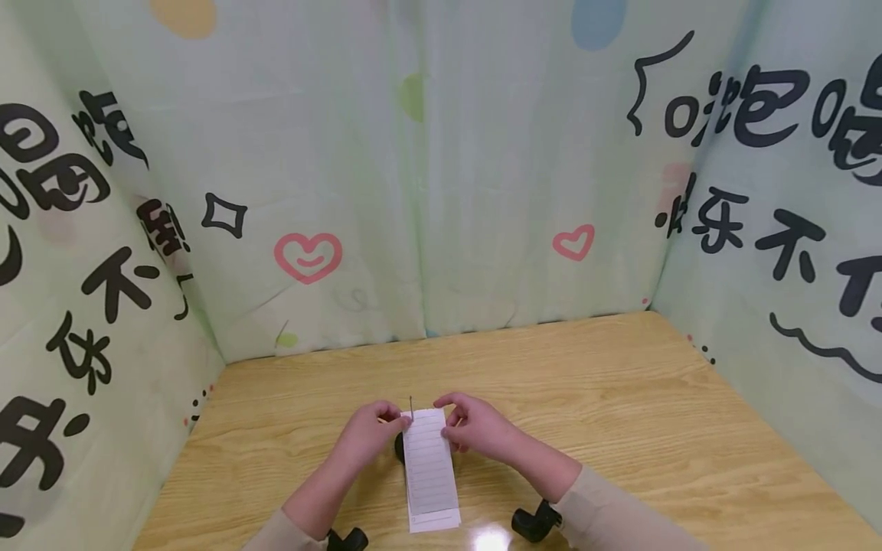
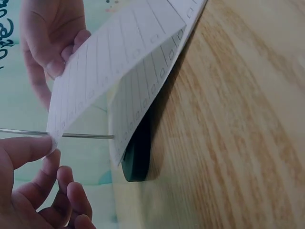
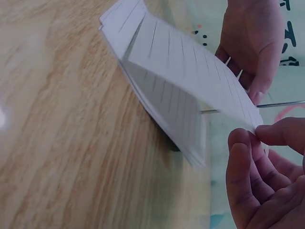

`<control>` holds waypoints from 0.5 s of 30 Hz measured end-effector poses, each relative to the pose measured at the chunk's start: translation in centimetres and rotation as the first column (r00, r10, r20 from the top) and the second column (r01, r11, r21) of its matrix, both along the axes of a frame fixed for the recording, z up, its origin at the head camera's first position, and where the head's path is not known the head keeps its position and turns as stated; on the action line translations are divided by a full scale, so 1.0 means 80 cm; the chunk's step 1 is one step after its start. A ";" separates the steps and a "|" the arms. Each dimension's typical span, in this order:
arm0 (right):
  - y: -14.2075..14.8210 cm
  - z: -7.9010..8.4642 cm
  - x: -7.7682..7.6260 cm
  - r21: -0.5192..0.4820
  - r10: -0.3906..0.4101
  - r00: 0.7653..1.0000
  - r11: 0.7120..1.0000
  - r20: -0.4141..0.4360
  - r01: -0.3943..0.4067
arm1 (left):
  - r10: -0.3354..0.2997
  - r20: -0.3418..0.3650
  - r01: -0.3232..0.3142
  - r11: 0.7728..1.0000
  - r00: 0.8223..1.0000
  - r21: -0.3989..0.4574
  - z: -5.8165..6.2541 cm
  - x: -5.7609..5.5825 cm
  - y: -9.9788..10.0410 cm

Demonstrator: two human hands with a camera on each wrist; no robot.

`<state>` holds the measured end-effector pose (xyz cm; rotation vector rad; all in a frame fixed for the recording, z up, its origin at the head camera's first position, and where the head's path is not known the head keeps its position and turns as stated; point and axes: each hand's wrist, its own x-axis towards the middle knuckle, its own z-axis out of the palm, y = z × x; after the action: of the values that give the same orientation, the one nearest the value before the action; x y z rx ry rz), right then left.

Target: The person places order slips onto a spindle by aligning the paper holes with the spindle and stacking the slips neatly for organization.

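A lined paper slip (image 1: 430, 467) is held up by its far edge, one corner in each hand. My left hand (image 1: 368, 432) pinches the left corner between thumb and finger, close to a thin metal spike (image 2: 90, 136). At the right corner, my right hand (image 1: 478, 428) pinches the paper between thumb and finger. The spike appears to pass through the raised slip near its edge. Beneath lie more lined slips (image 3: 157, 95), stacked on the spike at their far end. A dark round base (image 2: 137, 157) shows under the stack, mostly hidden.
The wooden table (image 1: 586, 398) is bounded by a printed curtain (image 1: 482, 191) behind and at both sides. Black wrist devices (image 1: 536, 522) sit at both sleeves. A bright reflection lies on the table near the front.
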<state>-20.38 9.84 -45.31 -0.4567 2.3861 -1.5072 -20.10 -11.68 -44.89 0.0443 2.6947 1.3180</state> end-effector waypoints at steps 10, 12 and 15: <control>0.000 -0.016 -0.006 0.097 0.029 1.000 0.995 0.002 -0.029 | -0.032 0.024 0.032 0.999 0.999 -0.030 -0.015 -0.005 -0.002; 0.000 -0.019 -0.006 0.117 0.044 0.999 0.992 -0.002 -0.044 | -0.036 0.042 0.037 0.999 0.998 -0.036 -0.020 -0.005 -0.002; 0.000 -0.024 -0.006 0.154 0.062 0.998 0.986 -0.004 -0.061 | -0.044 0.052 0.047 0.997 0.998 -0.057 -0.025 -0.004 -0.002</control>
<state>-20.88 9.83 -47.24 -0.4966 2.4482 -1.2864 -20.44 -11.82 -46.91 0.0645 2.6711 1.2105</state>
